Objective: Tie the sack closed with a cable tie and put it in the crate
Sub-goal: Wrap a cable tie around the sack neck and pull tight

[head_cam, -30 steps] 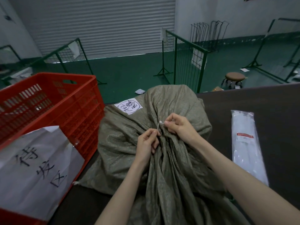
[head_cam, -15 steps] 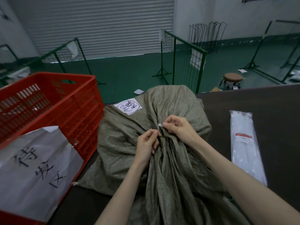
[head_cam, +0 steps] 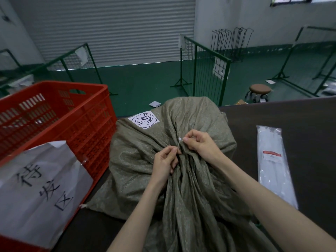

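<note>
Both hands are right at the neck of the sack point(head_cam: 145, 170), mid-frame, and the white tie point(head_cam: 179, 142) shows again. Half a second ago it was all but hidden under the right fingertips; now a short length stands clear between the hands, its square head at the top. The right hand point(head_cam: 201, 144) pinches at that head with thumb and forefinger, the other fingers curled in. The left hand point(head_cam: 164, 166), just below and to the left, pinches the lower end of the strap, pressed into the bunched cloth. Otherwise the hands have hardly shifted over the last second, so this looks like fine work at the lock, feeding or snugging the strap, not a big pull. I cannot tell whether the tail is through the head yet, or how tight the loop sits; the folds hide it. The sack lies on the dark table point(head_cam: 291, 115), its gathered mouth toward the camera and its white label point(head_cam: 143, 120) on the far side. The red crate point(head_cam: 87, 124) waits at the left of the frame, touching or just beside the sack. A clear pack point(head_cam: 272, 164) of spare ties lies at the right. So the tying is under way and the lift into the crate is not yet begun.
</note>
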`<state>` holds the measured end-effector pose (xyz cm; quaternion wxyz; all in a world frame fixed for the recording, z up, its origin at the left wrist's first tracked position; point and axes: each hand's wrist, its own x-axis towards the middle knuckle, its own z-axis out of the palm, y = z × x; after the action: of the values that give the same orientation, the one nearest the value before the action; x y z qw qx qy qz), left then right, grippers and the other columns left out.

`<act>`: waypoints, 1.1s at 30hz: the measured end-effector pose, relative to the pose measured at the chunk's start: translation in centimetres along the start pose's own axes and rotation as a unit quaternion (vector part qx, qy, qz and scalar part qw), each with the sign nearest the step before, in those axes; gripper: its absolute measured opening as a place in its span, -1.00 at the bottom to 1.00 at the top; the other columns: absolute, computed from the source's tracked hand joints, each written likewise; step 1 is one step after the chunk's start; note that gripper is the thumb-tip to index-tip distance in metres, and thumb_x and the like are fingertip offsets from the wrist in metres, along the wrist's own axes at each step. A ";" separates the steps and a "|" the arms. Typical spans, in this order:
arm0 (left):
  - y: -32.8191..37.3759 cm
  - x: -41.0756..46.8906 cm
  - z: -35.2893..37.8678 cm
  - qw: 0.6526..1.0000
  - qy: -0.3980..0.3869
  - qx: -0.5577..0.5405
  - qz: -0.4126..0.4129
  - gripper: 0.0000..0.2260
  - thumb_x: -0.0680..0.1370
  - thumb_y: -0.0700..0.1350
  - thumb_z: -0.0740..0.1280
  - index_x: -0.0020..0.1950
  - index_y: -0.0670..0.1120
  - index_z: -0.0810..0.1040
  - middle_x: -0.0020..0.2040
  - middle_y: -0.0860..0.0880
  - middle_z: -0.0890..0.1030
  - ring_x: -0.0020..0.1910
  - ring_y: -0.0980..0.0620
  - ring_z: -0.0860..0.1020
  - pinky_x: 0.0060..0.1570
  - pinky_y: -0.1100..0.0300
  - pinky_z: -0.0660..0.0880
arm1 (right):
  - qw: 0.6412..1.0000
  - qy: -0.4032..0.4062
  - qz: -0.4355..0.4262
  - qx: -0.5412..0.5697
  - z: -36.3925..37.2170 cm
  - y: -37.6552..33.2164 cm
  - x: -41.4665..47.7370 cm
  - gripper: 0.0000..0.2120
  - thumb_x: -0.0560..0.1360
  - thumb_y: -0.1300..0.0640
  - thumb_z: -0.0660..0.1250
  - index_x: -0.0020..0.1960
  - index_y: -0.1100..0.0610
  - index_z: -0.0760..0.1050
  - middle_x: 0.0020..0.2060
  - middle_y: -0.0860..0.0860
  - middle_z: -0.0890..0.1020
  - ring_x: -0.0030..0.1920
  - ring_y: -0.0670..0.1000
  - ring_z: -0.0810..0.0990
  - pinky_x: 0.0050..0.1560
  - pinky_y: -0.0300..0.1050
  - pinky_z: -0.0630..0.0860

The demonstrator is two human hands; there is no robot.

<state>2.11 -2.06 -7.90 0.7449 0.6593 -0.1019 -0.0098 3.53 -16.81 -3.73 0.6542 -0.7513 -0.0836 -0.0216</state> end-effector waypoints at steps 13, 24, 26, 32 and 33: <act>0.5 -0.3 0.8 0.996 0.034 -0.074 -0.021 -0.86 0.59 -0.31 0.16 -0.13 -0.12 0.33 -0.62 0.09 0.30 -0.67 0.25 0.20 -0.67 0.45 0.10 | 0.996 -0.051 -0.007 -0.075 -0.5 -0.1 -0.1 -0.90 0.47 0.27 0.37 -0.21 0.26 0.52 -0.55 -0.04 0.41 -0.51 -0.16 0.26 -0.45 -0.27 0.18; 0.6 -0.3 0.8 0.996 0.026 -0.085 -0.006 -0.87 0.59 -0.32 0.15 -0.11 -0.13 0.37 -0.58 0.09 0.30 -0.65 0.25 0.22 -0.64 0.45 0.14 | 0.992 -0.065 -0.001 -0.108 -0.4 -0.3 -0.1 -0.89 0.46 0.22 0.39 -0.24 0.15 0.53 -0.46 0.08 0.48 -0.45 -0.08 0.37 -0.40 -0.25 0.28; 0.6 -0.3 0.7 0.997 0.028 -0.075 0.001 -0.87 0.59 -0.31 0.15 -0.11 -0.13 0.37 -0.58 0.09 0.31 -0.64 0.25 0.23 -0.63 0.45 0.15 | 0.998 -0.024 0.020 -0.053 -0.3 -0.4 0.1 -0.83 0.50 0.20 0.33 -0.26 0.13 0.47 -0.48 0.05 0.51 -0.54 -0.10 0.41 -0.46 -0.30 0.34; 0.7 -0.7 1.1 0.998 0.017 -0.066 -0.003 -0.89 0.58 -0.29 0.20 -0.12 -0.13 0.39 -0.57 0.10 0.30 -0.62 0.24 0.22 -0.62 0.43 0.14 | 0.995 -0.002 0.028 -0.093 -0.1 -1.0 0.9 -0.64 0.54 -0.02 0.26 -0.35 0.14 0.37 -0.50 0.00 0.38 -0.48 -0.06 0.36 -0.42 -0.20 0.32; 0.8 -0.7 1.2 0.998 0.016 -0.064 -0.005 -0.89 0.58 -0.29 0.20 -0.12 -0.13 0.39 -0.57 0.10 0.30 -0.63 0.23 0.22 -0.62 0.43 0.14 | 0.992 -0.016 0.017 -0.123 0.1 -1.1 1.0 -0.64 0.53 -0.01 0.28 -0.37 0.14 0.37 -0.50 0.01 0.36 -0.46 -0.07 0.34 -0.39 -0.18 0.29</act>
<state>1.11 -2.99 -7.05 0.7871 0.6108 -0.0857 -0.0089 4.31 -16.52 -2.57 0.5558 -0.8276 -0.0780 -0.0086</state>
